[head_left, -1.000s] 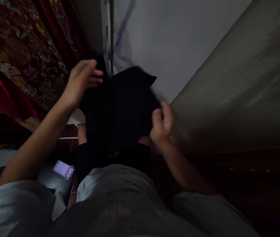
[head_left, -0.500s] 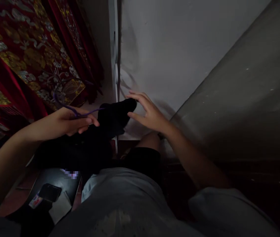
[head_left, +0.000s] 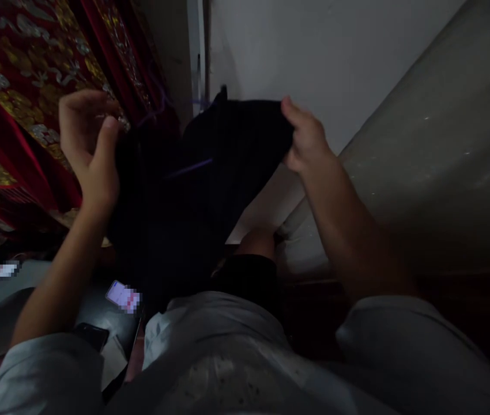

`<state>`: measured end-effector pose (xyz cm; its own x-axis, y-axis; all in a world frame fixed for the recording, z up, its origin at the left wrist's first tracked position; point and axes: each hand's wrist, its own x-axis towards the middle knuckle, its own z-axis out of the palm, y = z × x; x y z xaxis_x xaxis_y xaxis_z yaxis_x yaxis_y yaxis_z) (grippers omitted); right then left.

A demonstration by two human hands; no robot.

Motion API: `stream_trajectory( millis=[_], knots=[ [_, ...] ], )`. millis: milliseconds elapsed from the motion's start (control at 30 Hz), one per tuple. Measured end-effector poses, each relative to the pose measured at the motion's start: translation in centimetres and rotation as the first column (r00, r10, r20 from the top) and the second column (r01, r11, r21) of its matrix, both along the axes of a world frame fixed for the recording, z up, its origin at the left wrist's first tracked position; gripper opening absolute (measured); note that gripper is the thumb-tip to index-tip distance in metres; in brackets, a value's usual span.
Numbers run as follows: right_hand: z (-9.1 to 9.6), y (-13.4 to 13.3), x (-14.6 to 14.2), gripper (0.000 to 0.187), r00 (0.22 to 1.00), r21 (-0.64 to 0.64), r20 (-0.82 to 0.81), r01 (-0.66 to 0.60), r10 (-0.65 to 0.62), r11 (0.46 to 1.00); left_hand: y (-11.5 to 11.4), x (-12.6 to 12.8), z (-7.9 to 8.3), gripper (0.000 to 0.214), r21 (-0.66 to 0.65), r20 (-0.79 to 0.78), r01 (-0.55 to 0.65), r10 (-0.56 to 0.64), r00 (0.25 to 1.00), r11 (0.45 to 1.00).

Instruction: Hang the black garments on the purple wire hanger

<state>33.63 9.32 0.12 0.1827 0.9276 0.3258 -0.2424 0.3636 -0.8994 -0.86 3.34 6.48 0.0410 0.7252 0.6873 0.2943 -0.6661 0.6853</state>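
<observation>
Embroidered red drapery (head_left: 46,63) hangs near limp black cloth (head_left: 245,144) between both hands (head_left: 87,147) (head_left: 309,138).

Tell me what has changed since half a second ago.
The right hand has moved up and right and now grips the black cloth, which is spread wider. The left hand, its grip unclear, has moved up and left; the purple cord no longer lies across it. The red embroidered drape hangs as before.
</observation>
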Motion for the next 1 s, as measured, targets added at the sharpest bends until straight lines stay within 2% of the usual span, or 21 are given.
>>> stream_trajectory(
  millis=[67, 100, 167, 200, 300, 400, 467, 567, 700, 767, 867, 1000],
  knots=[
    [1.1, 1.4, 1.0, 0.035, 0.999, -0.038, -0.032, 0.030, -0.031, 0.999, -1.4, 0.4, -1.2, 0.028, 0.161, -0.240, 0.010, 0.029, 0.970, 0.987],
    [1.4, 1.8, 1.5, 0.037, 0.998, -0.052, -0.047, 0.042, -0.044, 0.998, -1.8, 0.7, -2.0, 0.031, 0.172, -0.405, 0.058, 0.017, 0.914, 0.983],
    [1.2, 1.8, 2.5, 0.038, 0.996, -0.060, -0.064, 0.051, -0.055, 0.997, -2.1, 1.4, -3.9, 0.044, 0.100, -0.677, 0.138, -0.034, 0.736, 0.985],
    [0.8, 1.5, 3.0, 0.036, 0.996, -0.054, -0.068, 0.053, -0.057, 0.997, -1.9, 1.7, -4.9, 0.053, 0.047, -0.759, 0.150, -0.062, 0.648, 0.988],
    [-1.6, -0.2, 3.7, 0.027, 0.996, 0.010, -0.033, 0.088, -0.088, 0.996, -0.5, 2.9, -8.2, 0.069, -0.083, -0.874, 0.083, -0.113, 0.472, 0.993],
    [-4.2, -1.8, 3.7, 0.035, 0.986, 0.097, 0.016, 0.164, -0.166, 0.982, 0.9, 4.1, -11.7, 0.062, -0.139, -0.919, -0.017, -0.123, 0.375, 0.990],
    [-5.3, -2.2, 3.5, 0.044, 0.983, 0.100, 0.028, 0.180, -0.184, 0.979, 1.2, 4.8, -13.9, 0.064, -0.177, -0.914, -0.017, -0.158, 0.373, 0.984],
    [-5.9, -1.9, 3.3, 0.047, 0.983, 0.056, 0.057, 0.173, -0.176, 0.983, 1.1, 5.8, -17.0, 0.074, -0.214, -0.865, 0.026, -0.202, 0.460, 0.976],
    [-6.5, -0.5, 3.3, 0.053, 0.977, 0.056, 0.069, 0.198, -0.201, 0.979, 0.7, 6.7, -20.1, 0.046, -0.247, -0.819, -0.019, -0.198, 0.538, 0.969],
    [-7.1, 0.1, 3.1, 0.061, 0.975, 0.052, 0.053, 0.214, -0.217, 0.975, 0.5, 6.9, -21.2, 0.032, -0.252, -0.802, 0.003, -0.210, 0.559, 0.968],
    [-7.9, 0.8, 2.9, 0.068, 0.968, 0.044, 0.078, 0.238, -0.241, 0.970, -0.2, 7.3, -22.2, 0.025, -0.220, -0.763, 0.112, -0.242, 0.600, 0.969],
    [-7.3, 1.1, 3.5, 0.058, 0.963, 0.051, 0.089, 0.251, -0.254, 0.967, -1.6, 9.3, -22.1, 0.023, -0.180, -0.654, 0.291, -0.335, 0.679, 0.940]
  ],
)
